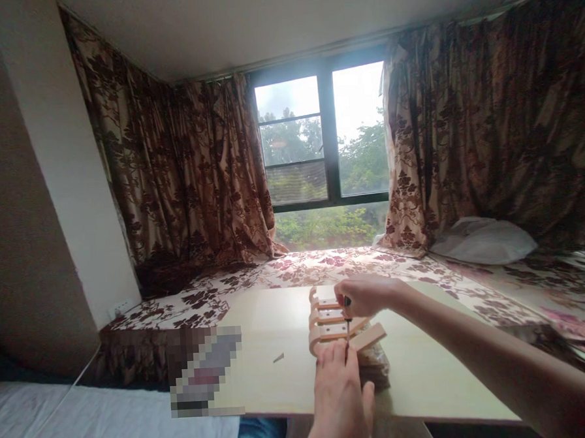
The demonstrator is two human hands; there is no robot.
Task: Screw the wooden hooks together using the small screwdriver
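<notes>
A light wooden slatted frame [327, 313] lies on the pale table, with rounded side pieces and small dark holes or screws in its slats. Upright over its right side stands a screwdriver [348, 311], its dark handle gripped in my closed right hand [370, 295]. The shaft points down close to the fingertips of my left hand [337, 381]. That hand steadies the frame's near end, fingers laid over it and the thumb lower at the right. A loose-looking wooden strip [370, 336] slants out to the right, above a clear plastic bag [379, 366] whose contents I cannot make out.
A small grey pointed piece [279, 358] lies on the table [263, 325] left of the frame. At the table's left edge is a blurred-out flat object [209, 370]. Behind are a flower-patterned window ledge [305, 265] and a white plastic bag [484, 240].
</notes>
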